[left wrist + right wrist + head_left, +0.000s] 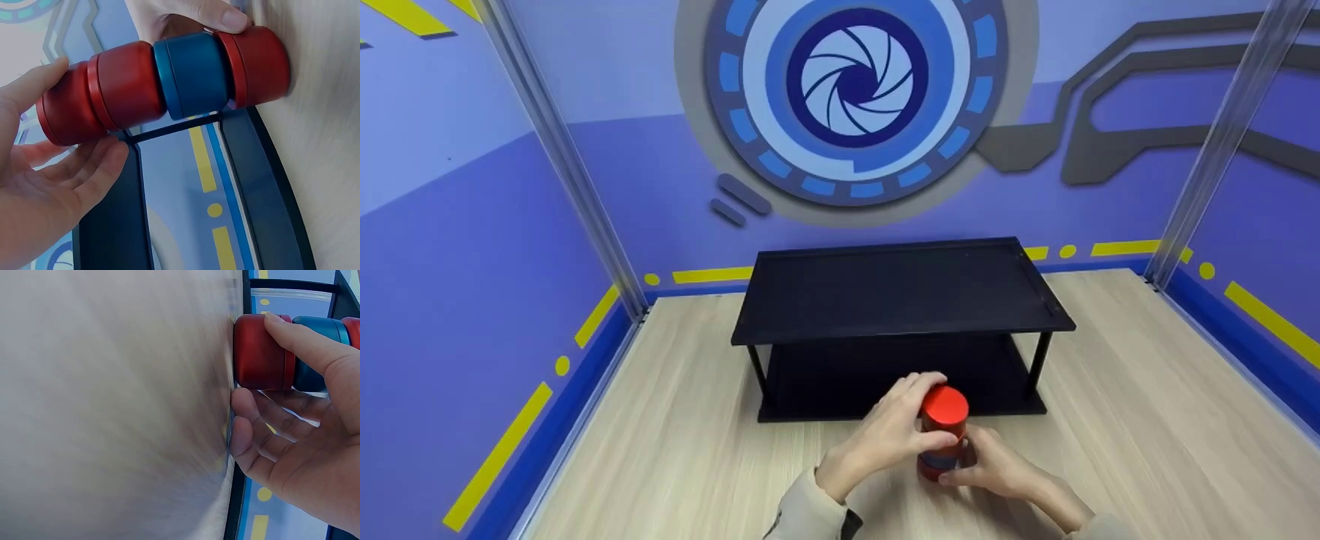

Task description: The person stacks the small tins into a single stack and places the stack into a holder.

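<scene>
Several small round lidded tins stand in one upright stack on the wooden tabletop. From the top come a red tin point(73, 107), another red tin point(128, 84), a blue tin point(197, 76) and a red tin point(261, 67) at the base. My left hand point(881, 435) grips the upper red tins, its thumb on the near side and fingertips on the far side. Lower down, my right hand point(997, 465) holds the bottom red tin point(259, 354), with the thumb across its side and the fingers curled behind. In the head view the hands cover part of the blue tin.
Just behind the stack stands a black two-tier shelf point(885, 292), its lower board point(825, 382) close to the tins. Thin black posts point(1039, 364) join its tiers. Blue and purple printed walls point(472, 262) with metal corner rails enclose the wooden table point(675, 450).
</scene>
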`<action>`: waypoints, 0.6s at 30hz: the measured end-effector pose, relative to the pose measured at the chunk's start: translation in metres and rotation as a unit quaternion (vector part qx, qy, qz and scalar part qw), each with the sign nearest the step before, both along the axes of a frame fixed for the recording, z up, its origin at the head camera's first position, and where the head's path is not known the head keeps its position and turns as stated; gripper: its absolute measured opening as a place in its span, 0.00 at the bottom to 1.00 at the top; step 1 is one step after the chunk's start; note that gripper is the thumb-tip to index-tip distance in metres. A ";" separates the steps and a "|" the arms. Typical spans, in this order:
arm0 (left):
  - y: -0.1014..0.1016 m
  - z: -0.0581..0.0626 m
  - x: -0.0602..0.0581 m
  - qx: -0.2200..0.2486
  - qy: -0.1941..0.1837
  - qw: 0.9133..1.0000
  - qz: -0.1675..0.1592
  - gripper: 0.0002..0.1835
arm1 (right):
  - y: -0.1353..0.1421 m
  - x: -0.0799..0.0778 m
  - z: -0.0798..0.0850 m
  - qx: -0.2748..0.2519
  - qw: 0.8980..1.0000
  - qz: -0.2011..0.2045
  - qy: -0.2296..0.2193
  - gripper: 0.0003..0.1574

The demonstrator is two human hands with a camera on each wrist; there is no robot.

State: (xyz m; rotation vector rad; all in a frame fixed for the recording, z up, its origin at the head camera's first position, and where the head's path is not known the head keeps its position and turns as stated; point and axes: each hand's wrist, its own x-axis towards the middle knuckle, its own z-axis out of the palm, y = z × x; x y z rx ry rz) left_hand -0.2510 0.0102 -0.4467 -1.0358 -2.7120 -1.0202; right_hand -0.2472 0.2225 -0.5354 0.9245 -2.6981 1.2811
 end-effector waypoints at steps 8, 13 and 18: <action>-0.013 -0.037 -0.016 0.017 -0.127 0.991 -0.047 0.41 | 0.004 0.002 0.002 0.019 1.000 -0.009 -0.018 0.33; -0.011 -0.061 -0.021 -0.005 -0.146 0.987 -0.060 0.31 | 0.006 0.004 0.002 0.026 0.999 -0.007 -0.026 0.30; -0.006 -0.069 -0.025 0.000 -0.146 0.987 -0.073 0.28 | 0.006 0.003 0.003 0.023 1.000 -0.004 -0.018 0.30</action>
